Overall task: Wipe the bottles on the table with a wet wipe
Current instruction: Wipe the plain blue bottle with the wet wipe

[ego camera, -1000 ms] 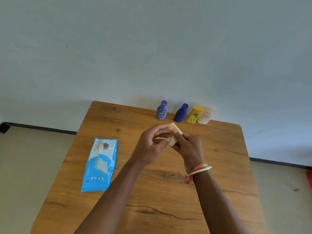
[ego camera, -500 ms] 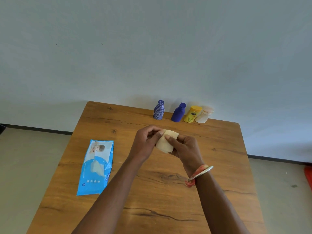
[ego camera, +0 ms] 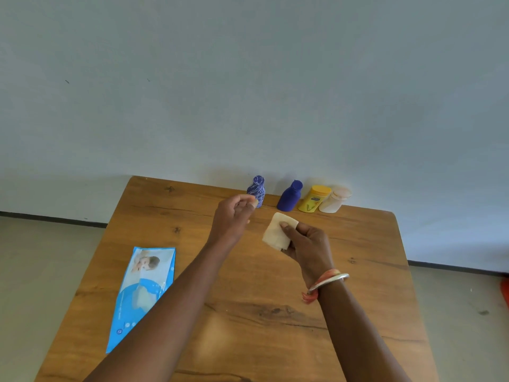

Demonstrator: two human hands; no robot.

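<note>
Grips a folded wet wipe (ego camera: 276,234) in the right hand (ego camera: 307,244), thumb pressed on top and fingers curled beneath. Holds it raised above the table (ego camera: 248,340), the pale square sticking out on the hand's left side. Wears a silver bangle (ego camera: 329,281) and an orange thread on that wrist.

Reaches forward with the left hand (ego camera: 234,216), just left of and a little beyond the right hand and apart from it. Keeps its fingers curled in, thumb tip against the forefinger, with nothing visible in their grasp. Cannot tell whether the fingertips touch the bottle right behind them.

Directly beyond the left hand's fingertips, upright at the table's far edge: a patterned blue bottle (ego camera: 257,188). To the right of it, beyond the right hand, in a row: a plain blue bottle (ego camera: 289,198), a yellow bottle (ego camera: 314,199) and a pale bottle (ego camera: 334,199), the last two touching or nearly so.

Well to the left of the left forearm, lying flat on the table: a blue wipes pack (ego camera: 143,296), with a white patch at its middle.

Behind the bottles, a plain grey wall (ego camera: 248,92); on either side of the table, a pale floor (ego camera: 41,271).
</note>
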